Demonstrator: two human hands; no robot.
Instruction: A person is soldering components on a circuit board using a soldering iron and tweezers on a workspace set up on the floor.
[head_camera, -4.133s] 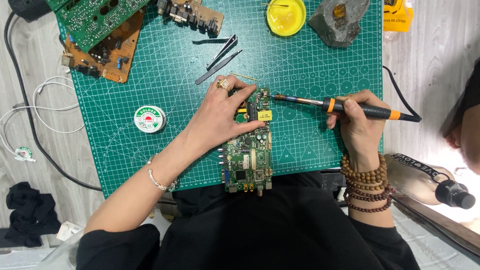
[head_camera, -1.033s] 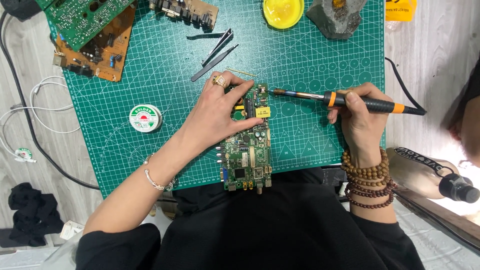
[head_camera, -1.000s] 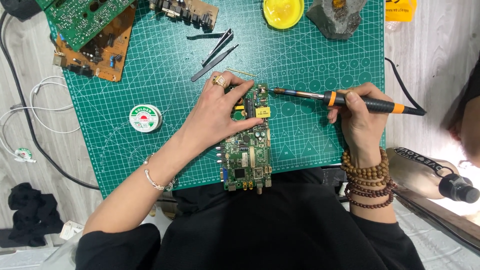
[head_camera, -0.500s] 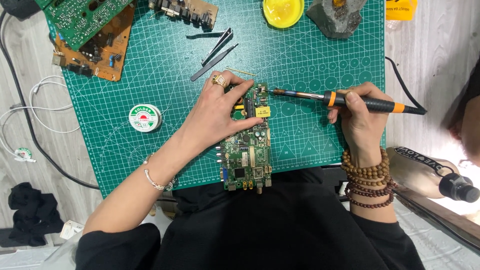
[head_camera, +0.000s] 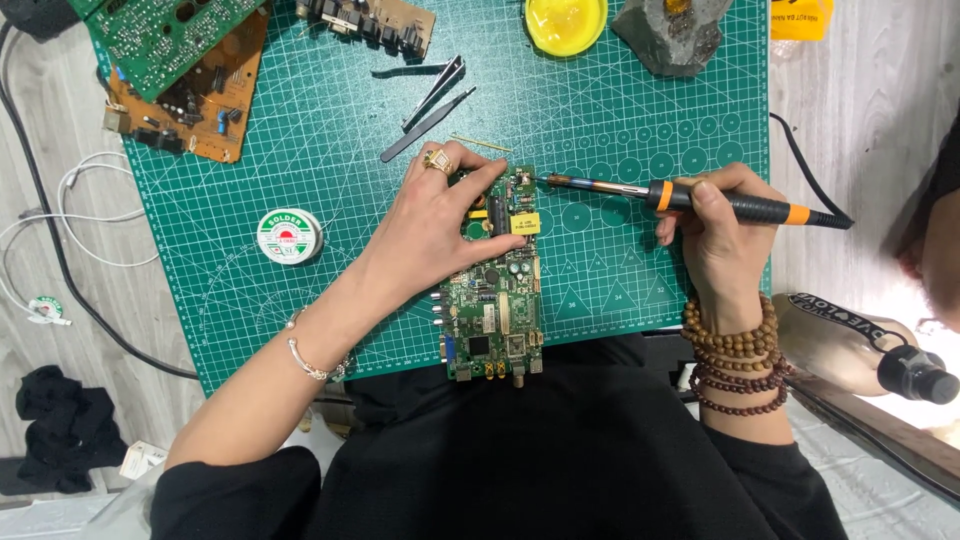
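Nearest the wearer: dark clothing across the lap, both forearms reaching out over it. Left wrist carries a thin bracelet (head_camera: 305, 355); right wrist carries stacked wooden bead bracelets (head_camera: 735, 355).

Green circuit board (head_camera: 495, 300): lies lengthwise on the near edge of the green cutting mat (head_camera: 330, 150), its near end with connectors overhanging toward the lap.

Left hand (head_camera: 430, 225): laid palm-down on the far left part of the circuit board, fingers spread and mostly extended, pressing on it rather than closed around anything; a ring shows on one finger.

Right hand (head_camera: 715, 235): curled closed around the black-and-orange handle of a soldering iron (head_camera: 700, 200), held pen-fashion. The metal tip points left and meets the far end of the circuit board, just beside the left fingertips.

Mid mat, left: solder reel (head_camera: 288, 236), well apart from the hands.

Beyond the left hand: tweezers (head_camera: 430, 100), two pairs lying crossed, and a thin wire just past the fingers.

Far edge: yellow round tin (head_camera: 566, 22), grey stone-like stand (head_camera: 672, 35), brown circuit board (head_camera: 190, 105) under another green one at far left.

Off the mat, left: white cable (head_camera: 60, 215) on grey wood surface.
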